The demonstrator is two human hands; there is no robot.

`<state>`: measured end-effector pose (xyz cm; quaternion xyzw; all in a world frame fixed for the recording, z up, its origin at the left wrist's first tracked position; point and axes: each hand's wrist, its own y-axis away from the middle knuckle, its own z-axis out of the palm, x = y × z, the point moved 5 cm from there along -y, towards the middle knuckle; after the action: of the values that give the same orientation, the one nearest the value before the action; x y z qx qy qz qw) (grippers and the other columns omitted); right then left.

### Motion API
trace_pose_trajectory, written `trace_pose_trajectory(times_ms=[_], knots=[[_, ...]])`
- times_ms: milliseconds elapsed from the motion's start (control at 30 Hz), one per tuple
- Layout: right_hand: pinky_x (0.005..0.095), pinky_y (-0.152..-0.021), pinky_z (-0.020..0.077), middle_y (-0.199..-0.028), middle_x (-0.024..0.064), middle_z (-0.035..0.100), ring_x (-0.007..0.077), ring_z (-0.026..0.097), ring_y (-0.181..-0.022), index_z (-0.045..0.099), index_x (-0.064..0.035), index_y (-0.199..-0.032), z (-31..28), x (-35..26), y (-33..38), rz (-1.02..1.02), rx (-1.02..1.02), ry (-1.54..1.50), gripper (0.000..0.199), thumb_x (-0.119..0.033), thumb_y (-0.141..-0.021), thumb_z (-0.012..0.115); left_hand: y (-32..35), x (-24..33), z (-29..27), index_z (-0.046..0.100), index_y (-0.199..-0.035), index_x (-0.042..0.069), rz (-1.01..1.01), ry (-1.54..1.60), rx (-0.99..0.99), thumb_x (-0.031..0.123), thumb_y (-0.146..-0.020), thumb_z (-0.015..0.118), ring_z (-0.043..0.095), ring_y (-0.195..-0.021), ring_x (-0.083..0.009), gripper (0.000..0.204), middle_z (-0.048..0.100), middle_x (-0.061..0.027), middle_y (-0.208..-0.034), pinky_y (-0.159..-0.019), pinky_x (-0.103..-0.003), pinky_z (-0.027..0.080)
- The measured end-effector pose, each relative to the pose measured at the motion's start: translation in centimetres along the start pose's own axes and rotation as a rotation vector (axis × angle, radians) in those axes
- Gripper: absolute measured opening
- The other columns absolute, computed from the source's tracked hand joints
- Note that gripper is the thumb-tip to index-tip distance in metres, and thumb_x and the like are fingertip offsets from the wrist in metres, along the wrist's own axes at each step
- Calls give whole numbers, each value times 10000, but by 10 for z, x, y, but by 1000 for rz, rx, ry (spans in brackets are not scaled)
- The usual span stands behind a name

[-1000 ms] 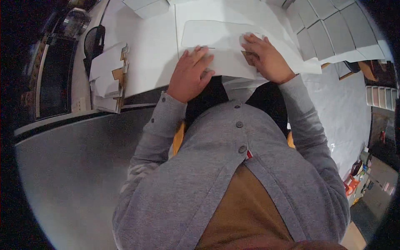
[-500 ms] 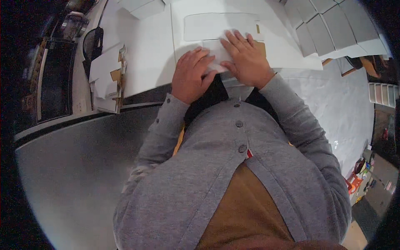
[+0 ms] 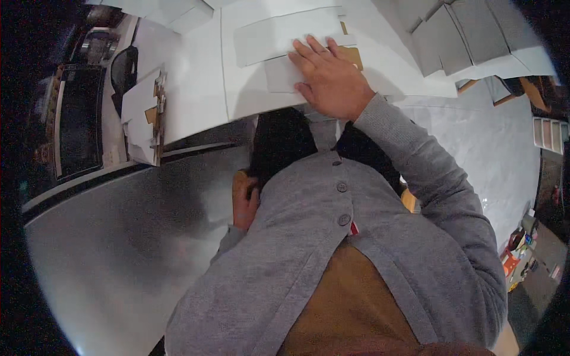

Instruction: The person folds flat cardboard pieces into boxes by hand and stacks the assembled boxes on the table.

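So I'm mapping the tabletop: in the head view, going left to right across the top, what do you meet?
Dark tray → cardboard stack → white sheet → right hand → grey folded boxes.

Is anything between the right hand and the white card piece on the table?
Nothing visible: the right hand lies flat directly on the white card piece on the table. The left hand is down beside the body, off the table.

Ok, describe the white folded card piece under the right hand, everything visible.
The white folded card piece is a flat, pale rectangle that looks like thin cardboard. It lies on the larger white sheet on the table, just below a longer white panel. The right hand presses flat on its right end, hiding that part; a brown cardboard corner shows beside the fingers.
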<state>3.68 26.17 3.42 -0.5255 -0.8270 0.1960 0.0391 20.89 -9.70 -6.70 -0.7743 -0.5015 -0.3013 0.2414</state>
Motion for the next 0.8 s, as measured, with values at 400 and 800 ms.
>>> trace_pose_trajectory(times_ms=[400,800], knots=[[578,-1315,252,-1674,170,467,370,373,-1596,545,-19,-1528,8,3,1,-9,34,-18,583,-372,-1066,568,86,2,-1,740,-1251,18,-1084,-203,-137,162,-996,626,690,-1015,-333,314,742,-233,-1128,-880,-431,526],[590,-1308,262,-1657,177,482,375,393,-1580,546,-12,-1526,11,4,1,4,26,-43,591,-365,-1055,596,71,11,27,532,-1562,43,-286,13,73,101,-925,732,568,-1341,-324,671,576,-155,-1509,-1154,-385,448]])
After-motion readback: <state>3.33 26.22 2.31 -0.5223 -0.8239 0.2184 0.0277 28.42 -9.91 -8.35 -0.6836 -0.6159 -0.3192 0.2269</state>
